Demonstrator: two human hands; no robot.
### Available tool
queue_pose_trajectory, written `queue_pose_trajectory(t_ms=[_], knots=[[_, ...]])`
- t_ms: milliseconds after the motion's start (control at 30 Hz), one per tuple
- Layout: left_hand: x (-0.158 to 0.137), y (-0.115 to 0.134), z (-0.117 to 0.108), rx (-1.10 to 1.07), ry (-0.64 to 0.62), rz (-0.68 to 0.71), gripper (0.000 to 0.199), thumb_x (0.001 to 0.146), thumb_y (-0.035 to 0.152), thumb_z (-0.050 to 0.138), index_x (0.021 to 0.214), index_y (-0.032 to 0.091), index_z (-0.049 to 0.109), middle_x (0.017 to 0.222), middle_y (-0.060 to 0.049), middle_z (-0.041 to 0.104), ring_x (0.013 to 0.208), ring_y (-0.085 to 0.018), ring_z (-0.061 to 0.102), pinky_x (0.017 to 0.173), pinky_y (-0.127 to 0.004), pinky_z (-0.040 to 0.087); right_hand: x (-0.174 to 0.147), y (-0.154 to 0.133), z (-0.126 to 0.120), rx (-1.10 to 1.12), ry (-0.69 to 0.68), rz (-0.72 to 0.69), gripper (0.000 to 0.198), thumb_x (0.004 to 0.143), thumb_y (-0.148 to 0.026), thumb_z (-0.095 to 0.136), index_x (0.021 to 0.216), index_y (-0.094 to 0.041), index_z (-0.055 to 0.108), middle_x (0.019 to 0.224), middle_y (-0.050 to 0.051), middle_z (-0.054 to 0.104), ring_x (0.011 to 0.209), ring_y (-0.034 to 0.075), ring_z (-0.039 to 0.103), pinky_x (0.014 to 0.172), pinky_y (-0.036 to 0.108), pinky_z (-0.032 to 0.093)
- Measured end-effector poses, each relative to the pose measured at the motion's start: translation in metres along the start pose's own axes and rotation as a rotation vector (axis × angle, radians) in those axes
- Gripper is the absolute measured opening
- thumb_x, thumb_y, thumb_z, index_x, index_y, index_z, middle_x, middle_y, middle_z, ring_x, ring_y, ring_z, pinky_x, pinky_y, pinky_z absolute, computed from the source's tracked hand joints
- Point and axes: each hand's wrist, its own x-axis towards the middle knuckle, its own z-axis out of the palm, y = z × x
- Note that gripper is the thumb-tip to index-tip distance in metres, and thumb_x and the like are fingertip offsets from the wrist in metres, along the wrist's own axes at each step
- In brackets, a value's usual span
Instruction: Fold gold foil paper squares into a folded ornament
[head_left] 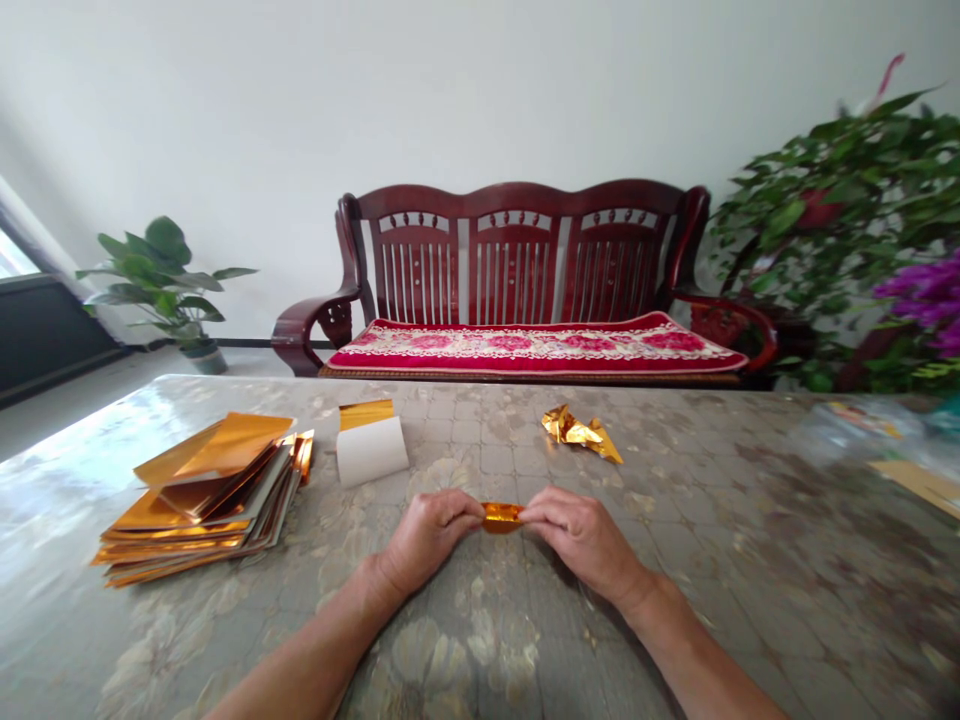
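Between my two hands is a small strip of shiny gold foil paper (502, 517), folded or rolled narrow. My left hand (433, 535) pinches its left end, and my right hand (581, 533) pinches the right end. Fingertips cover both ends of the strip. Beyond my right hand lies a crumpled or folded gold foil piece (582, 434). Past my left hand, a curled sheet (371, 450) shows its white back and a gold edge. Farther left sits an uneven stack of gold foil paper sheets (202, 510).
A patterned tablecloth (450, 640) covers the table. Clear plastic packaging (862, 430) and a piece of cardboard (919, 487) lie at the right edge. Behind the table stand a dark red wooden bench (514, 260), a potted plant (165, 280) and leafy plants (840, 200) with purple flowers.
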Motion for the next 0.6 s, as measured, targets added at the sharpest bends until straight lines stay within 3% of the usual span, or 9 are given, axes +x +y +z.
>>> queue_pose_trajectory(t_ms=[267,600], knots=[[-0.0006,0.0017,0.0050,0.006,0.048,-0.065,0.011,0.084,0.015,0.065,0.081,0.022,0.073,0.078,0.003,0.075,0.071,-0.012,0.068,0.069,-0.019,0.050,-0.0004,-0.0016,0.0039,0.104,0.030,0.020,0.015,0.088,-0.017,0.062,0.088,-0.023,0.076,0.085,0.003,0.072,0.078,0.014,0.067,0.073,0.024,0.051],[0.0010,0.0045,0.0020,-0.060,0.003,-0.102,0.011,0.085,0.017,0.064,0.080,0.020,0.073,0.075,0.003,0.074,0.067,-0.012,0.067,0.067,-0.019,0.050,0.0016,-0.0021,0.0024,0.175,0.004,-0.017,0.017,0.093,-0.026,0.060,0.086,-0.023,0.075,0.085,0.003,0.071,0.079,0.014,0.066,0.073,0.024,0.051]])
